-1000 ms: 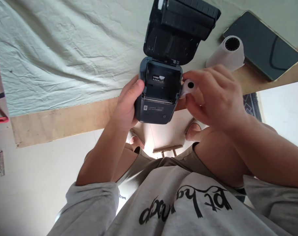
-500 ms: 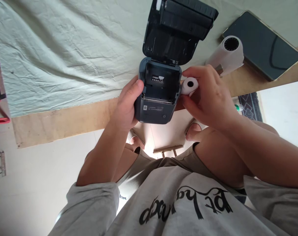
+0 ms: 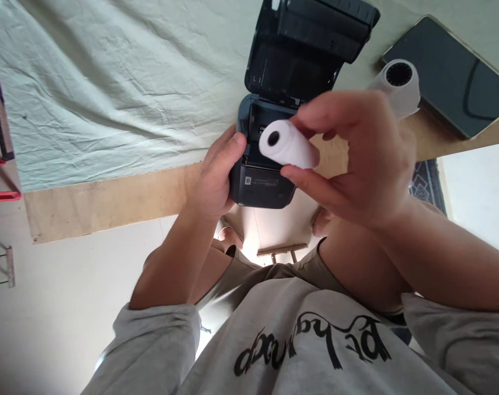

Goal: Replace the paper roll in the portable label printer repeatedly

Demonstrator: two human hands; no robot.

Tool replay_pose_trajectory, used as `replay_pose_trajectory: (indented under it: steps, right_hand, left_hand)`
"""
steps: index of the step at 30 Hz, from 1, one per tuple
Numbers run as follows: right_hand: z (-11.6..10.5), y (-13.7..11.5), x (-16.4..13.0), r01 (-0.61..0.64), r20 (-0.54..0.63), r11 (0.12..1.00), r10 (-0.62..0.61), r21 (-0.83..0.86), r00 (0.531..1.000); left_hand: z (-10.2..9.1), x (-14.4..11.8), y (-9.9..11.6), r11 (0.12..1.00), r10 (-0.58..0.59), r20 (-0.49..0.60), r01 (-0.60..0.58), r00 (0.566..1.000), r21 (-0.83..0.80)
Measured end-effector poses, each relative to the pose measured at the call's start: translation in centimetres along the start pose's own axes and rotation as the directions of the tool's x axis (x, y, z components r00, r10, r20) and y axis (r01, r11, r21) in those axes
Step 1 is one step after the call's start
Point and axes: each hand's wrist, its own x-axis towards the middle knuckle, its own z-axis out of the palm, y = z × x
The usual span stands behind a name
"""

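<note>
A dark portable label printer (image 3: 261, 192) has its lid (image 3: 302, 55) swung up, baring the paper bay. My left hand (image 3: 220, 173) grips the printer's left side, thumb on the top edge by the bay. Between the thumb and fingers of my right hand (image 3: 364, 159) is a small white paper roll (image 3: 293, 145) with a black core hole. It is tilted and hangs over the bay, hiding much of the inside. Whether the roll touches the printer I cannot tell. My right hand is slightly blurred.
To the right, a larger white roll (image 3: 409, 96) with a dark core stands beside a smartphone (image 3: 451, 77). A wrinkled pale green cloth (image 3: 130, 99) covers the wooden table (image 3: 109, 200), whose bare front edge shows. Red-and-dark racks (image 3: 3, 195) stand at far left.
My right hand has carried the small paper roll left and up from the printer's right side to over its open bay. The left hand still holds the printer.
</note>
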Motion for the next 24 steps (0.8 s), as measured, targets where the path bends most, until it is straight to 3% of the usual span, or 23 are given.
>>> replay_pose_trajectory:
  steps: [4,11,17,21,24]
  right_hand:
    - [0.7,-0.2,0.4,-0.001,0.026,0.998,0.003,-0.063,1.0]
    - [1.4,0.5,1.2,-0.034,-0.003,0.99,0.034,-0.135,0.999]
    - [1.6,0.0,0.5,0.116,-0.054,0.99,-0.12,-0.08,0.991]
    - [1.6,-0.2,0.0,0.222,0.038,0.974,-0.221,-0.046,0.975]
    - [1.4,0.2,0.1,0.215,-0.004,0.976,-0.215,0.04,0.977]
  left_hand:
    - [0.3,-0.4,0.7,0.999,-0.003,-0.038,0.004,0.999,0.042]
    - [0.2,-0.5,0.7,0.999,0.002,0.023,-0.003,1.0,0.049]
    - [0.1,-0.5,0.5,0.995,0.054,0.007,-0.055,0.998,0.085]
    - [-0.3,-0.4,0.3,0.981,0.111,0.06,-0.119,0.992,0.152]
    - [-0.6,-0.4,0.1,0.974,0.092,0.056,-0.102,0.994,0.201]
